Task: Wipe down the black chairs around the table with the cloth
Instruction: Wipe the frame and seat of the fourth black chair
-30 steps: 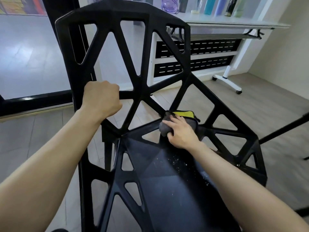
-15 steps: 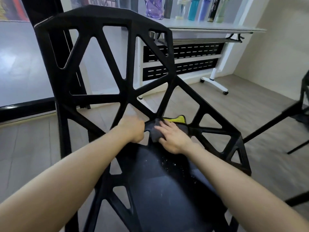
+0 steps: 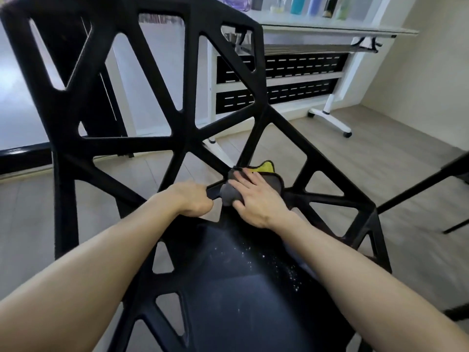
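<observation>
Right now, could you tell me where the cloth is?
In the head view, the cloth lies mid-frame at the back of the chair seat, under the right hand, just right of the left hand.

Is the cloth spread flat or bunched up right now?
Bunched. The cloth sits as a grey wad under the right hand on the chair, a yellow corner sticking out behind.

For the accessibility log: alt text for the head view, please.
Right hand presses a grey and yellow cloth on the black chair where seat meets backrest; left hand grips a strut beside it. White specks dot the seat.
</observation>
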The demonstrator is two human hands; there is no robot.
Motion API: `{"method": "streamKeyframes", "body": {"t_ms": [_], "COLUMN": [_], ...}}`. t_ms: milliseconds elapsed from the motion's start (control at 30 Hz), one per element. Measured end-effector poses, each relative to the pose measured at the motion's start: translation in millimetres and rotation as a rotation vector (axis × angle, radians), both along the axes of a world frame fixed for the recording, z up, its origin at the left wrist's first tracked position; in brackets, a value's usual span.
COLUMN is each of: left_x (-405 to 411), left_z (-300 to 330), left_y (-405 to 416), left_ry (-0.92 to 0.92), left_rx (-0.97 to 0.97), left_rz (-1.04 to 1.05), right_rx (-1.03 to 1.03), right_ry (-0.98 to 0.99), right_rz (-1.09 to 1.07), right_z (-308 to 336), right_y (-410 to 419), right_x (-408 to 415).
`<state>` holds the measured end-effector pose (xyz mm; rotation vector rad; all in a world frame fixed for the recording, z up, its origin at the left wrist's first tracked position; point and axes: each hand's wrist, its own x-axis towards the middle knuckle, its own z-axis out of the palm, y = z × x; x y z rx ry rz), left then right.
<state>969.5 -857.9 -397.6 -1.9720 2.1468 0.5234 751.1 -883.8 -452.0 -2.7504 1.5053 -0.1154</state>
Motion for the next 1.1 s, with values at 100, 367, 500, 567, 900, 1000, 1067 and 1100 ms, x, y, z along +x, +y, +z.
{"method": "streamKeyframes", "body": {"t_ms": [100, 367, 500, 567, 900, 1000, 1067, 1100], "left_x": [3, -3, 3, 3, -11, -12, -14, -14], "left_z": [-5, -7, -9, -10, -28, -26, -25, -24], "left_y": [-1, -2, -2, -1, 3, 3, 3, 3], "left_ry": [0.027, -0.037, -0.052, -0.063, -0.305, -0.316, -0.316, -0.323], "left_rx": [-0.009, -0.020, -0.071, -0.085, -0.228, -0.226, -0.219, -0.223], "left_rz": [0.036, 0.016, 0.018, 0.016, 0.013, -0.001, 0.000, -0.004], "right_rx": [-0.024, -0.020, 0.020, 0.013, -0.166, -0.315, -0.305, -0.254], "right_ry": [0.026, -0.002, -0.048, -0.003, 0.071, 0.075, 0.024, 0.002], "right_rz": [-0.020, 0.018, 0.020, 0.029, 0.267, 0.150, 0.095, 0.144], "right_z": [1, 0, 0, 2, 7, 22, 9, 1], "right_y": [0, 3, -11, 1, -35, -45, -38, -35], "right_x": [-10, -16, 11, -20, -8, -19, -17, -13]}}
